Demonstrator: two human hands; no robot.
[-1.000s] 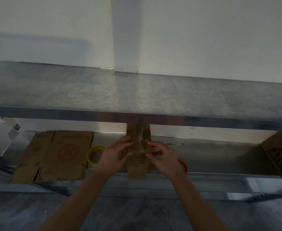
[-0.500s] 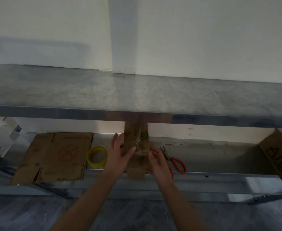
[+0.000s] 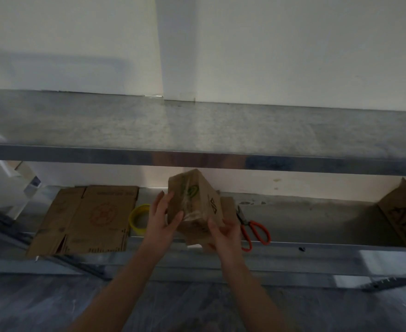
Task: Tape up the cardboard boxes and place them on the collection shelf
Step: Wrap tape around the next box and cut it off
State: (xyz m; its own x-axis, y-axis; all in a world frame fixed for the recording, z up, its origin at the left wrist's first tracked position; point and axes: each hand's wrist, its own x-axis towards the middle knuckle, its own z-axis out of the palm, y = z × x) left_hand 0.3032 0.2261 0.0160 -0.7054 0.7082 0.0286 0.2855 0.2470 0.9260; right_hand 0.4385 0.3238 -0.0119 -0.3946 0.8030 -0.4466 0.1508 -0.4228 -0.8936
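One head-worn camera looks forward and down. It faces a metal shelf [image 3: 197,130] against a wall, hands [image 3: 160,219] close below.

The gap between the shelves is capped by the front rail of the upper shelf [image 3: 197,159]. Its middle is taken up by the tilted small box [image 3: 194,207], which reaches almost to that rail and is held between the left hand [image 3: 160,219] and right hand [image 3: 223,233]. To the left, the lower shelf [image 3: 317,219] is covered by a yellow tape roll [image 3: 138,219] and flattened cardboard [image 3: 89,219]. Scissors [image 3: 252,226] lie just beside the right hand; beyond them a bare stretch is left open up to the tilted carton [image 3: 405,219].
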